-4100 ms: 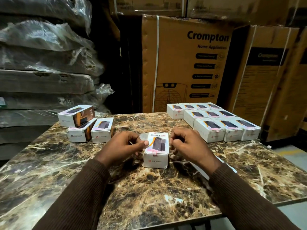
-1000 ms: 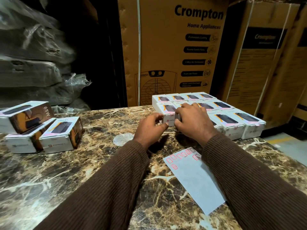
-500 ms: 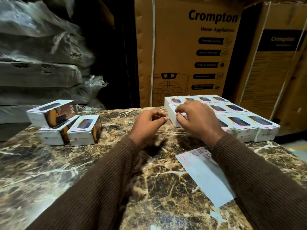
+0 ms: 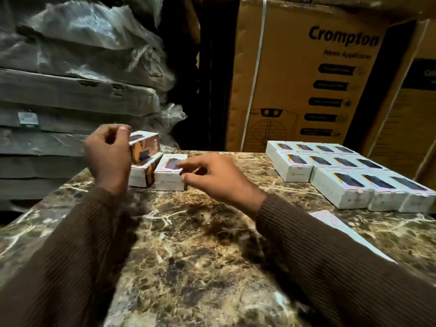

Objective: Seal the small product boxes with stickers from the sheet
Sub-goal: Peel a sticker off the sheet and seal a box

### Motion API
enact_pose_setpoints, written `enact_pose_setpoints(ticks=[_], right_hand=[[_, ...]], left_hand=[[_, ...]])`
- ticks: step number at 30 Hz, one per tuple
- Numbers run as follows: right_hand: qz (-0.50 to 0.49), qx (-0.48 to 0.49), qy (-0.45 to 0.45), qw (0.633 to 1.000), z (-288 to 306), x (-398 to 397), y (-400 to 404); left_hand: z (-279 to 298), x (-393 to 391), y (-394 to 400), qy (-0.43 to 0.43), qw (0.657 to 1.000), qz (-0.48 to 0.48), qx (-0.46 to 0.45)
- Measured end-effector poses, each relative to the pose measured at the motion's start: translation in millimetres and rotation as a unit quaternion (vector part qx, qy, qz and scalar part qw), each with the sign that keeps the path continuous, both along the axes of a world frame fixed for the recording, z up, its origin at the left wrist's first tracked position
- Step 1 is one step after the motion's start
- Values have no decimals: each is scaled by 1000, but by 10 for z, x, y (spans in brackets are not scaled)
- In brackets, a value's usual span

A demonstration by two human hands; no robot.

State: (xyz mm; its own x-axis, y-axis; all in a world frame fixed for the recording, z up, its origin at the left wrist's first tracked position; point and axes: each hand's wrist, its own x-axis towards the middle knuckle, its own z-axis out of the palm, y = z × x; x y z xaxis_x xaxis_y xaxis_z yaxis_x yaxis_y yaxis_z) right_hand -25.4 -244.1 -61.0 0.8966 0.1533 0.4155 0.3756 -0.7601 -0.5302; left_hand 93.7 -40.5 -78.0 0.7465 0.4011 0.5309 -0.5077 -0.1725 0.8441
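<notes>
Head view: left fingers point(image 4: 122, 132) curled beside top box point(image 4: 145, 147); right fingers point(image 4: 186, 165) touching front box point(image 4: 169, 173).

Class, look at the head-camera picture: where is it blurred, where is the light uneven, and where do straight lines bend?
Head view: motion blur smears both hands, left and right, and the Crompton carton print; the gap behind the table falls into deep shadow while the white boxes on the right catch light; wide-angle distortion bows the table edge and the sticker sheet.

Both hands have left the sealed boxes point(image 4: 349, 175) at the right and crossed to the three boxes at the left. The right hand point(image 4: 212, 180) now reaches the nearest box point(image 4: 168, 174); the left hand point(image 4: 107, 152) is raised beside the top box point(image 4: 145, 147).
</notes>
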Motion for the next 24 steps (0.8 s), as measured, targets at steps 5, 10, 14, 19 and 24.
enact_pose_setpoints(ticks=[5, 10, 14, 19, 24], right_hand=[[-18, 78, -21, 997, -46, 518, 542], [-36, 119, -14, 992, -2, 936, 888], [-35, 130, 18, 991, -58, 1170, 1034], [-47, 161, 8, 986, -96, 1151, 1041], [-65, 175, -29, 982, -74, 1021, 870]], left_hand=[[-69, 319, 237, 28, 999, 31, 4], [-107, 579, 400, 88, 993, -26, 71], [-159, 624, 451, 111, 991, -65, 48], [-101, 566, 412, 106, 991, -64, 54], [-41, 370, 277, 85, 993, -61, 63]])
